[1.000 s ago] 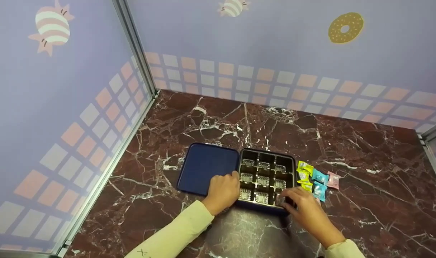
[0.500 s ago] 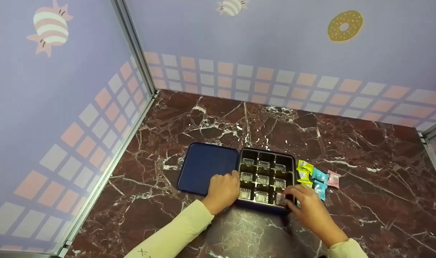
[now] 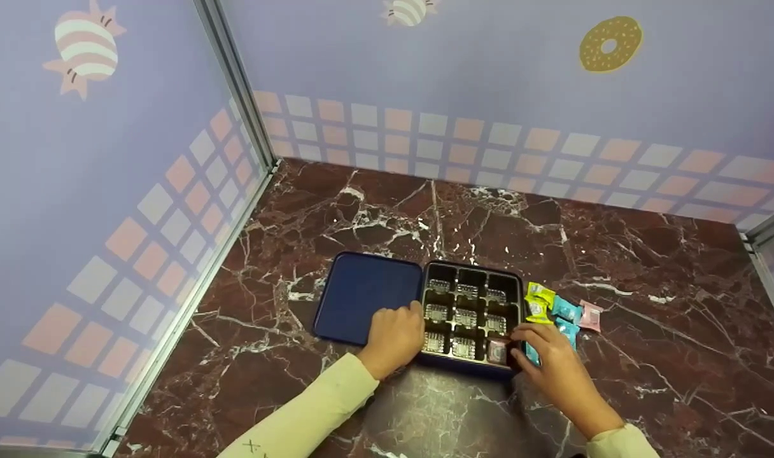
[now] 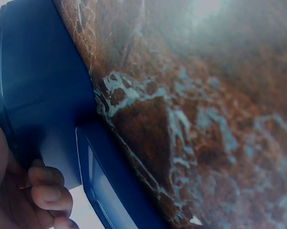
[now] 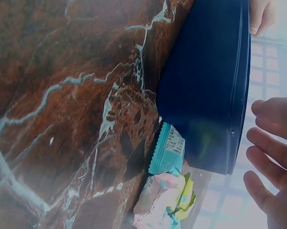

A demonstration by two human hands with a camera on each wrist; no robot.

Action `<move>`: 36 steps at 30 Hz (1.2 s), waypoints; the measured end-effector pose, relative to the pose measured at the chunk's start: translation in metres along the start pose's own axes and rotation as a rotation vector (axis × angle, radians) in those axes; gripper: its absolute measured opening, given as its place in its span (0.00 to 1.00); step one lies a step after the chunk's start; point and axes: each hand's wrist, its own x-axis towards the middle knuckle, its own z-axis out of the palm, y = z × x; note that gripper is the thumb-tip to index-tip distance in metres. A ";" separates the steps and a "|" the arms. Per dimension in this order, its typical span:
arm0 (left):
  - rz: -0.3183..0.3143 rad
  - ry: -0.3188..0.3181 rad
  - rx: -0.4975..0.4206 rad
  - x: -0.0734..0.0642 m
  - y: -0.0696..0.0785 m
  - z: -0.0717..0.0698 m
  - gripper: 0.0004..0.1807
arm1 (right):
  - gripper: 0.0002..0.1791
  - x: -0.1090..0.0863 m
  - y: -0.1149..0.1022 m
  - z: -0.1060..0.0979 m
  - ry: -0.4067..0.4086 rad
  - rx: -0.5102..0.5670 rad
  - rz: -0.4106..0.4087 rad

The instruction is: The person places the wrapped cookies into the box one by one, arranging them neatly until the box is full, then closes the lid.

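Observation:
A dark blue tin box (image 3: 470, 367) stands on the marbled table, its inside split into a grid of compartments by a dark tray. In the near right compartment lies a pink wrapped candy (image 3: 496, 351). My left hand (image 3: 394, 337) grips the tin at its near left edge; curled fingers (image 4: 47, 186) show beside the blue wall. At the near right corner, my right hand (image 3: 549, 356) has loosely bent, spread fingers (image 5: 267, 148) with nothing between them. Under and beyond that hand are blue candies (image 3: 566, 310), yellow candies (image 3: 540, 302) and another pink candy (image 3: 591, 316).
The blue lid (image 3: 371, 296) lies flat against the tin's left side. Pale purple panels (image 3: 489, 76) with printed sweets and tiles enclose the table at the back and sides. A metal post (image 3: 240, 83) joins two panels at the back left corner.
My right fingers have drawn back to the right from the near right compartment, leaving the pink candy there in plain sight. My left hand has stayed at the tin's edge.

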 end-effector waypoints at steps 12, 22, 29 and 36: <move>-0.005 0.004 -0.025 0.001 -0.002 -0.001 0.11 | 0.21 -0.005 0.006 -0.007 0.025 -0.034 0.069; -0.001 -0.007 -0.026 0.001 -0.001 0.001 0.10 | 0.22 -0.011 0.009 -0.011 0.001 -0.035 0.133; 0.015 0.030 -0.013 0.001 -0.002 0.000 0.11 | 0.21 -0.014 0.012 -0.011 0.002 -0.050 0.127; 0.009 0.038 -0.016 0.000 -0.001 0.002 0.13 | 0.21 -0.019 0.015 -0.011 0.024 -0.059 0.111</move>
